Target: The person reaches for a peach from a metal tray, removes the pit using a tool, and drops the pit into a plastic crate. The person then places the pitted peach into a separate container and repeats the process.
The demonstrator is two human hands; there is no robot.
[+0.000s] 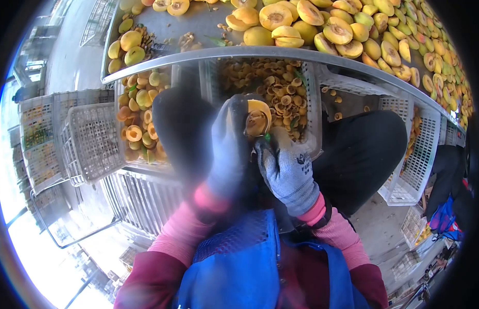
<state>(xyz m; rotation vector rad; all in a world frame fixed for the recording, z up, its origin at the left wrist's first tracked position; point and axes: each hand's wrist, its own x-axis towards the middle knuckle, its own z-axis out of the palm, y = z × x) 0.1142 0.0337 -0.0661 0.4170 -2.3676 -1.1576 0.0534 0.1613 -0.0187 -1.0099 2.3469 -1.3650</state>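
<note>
My left hand (226,136), in a grey-blue glove with dark fingers, is closed around a yellow peach half (259,114). The cut face of the peach points up at me, with a brown hollow or stone in its middle. My right hand (290,170), gloved alike, is closed just below the fruit. Its fingers pinch a small tool with a green part (267,137); most of that tool is hidden. Both hands are close together above a crate (312,113) of pits and peach scraps (285,98), between my knees.
A metal-edged table (198,53) spans the front, heaped with peach halves (338,31). A crate of peaches (141,113) stands at left, near stacked white crates (95,141). Another white crate (422,154) is at right. Beyond it a person's dark-clothed leg (445,177) shows.
</note>
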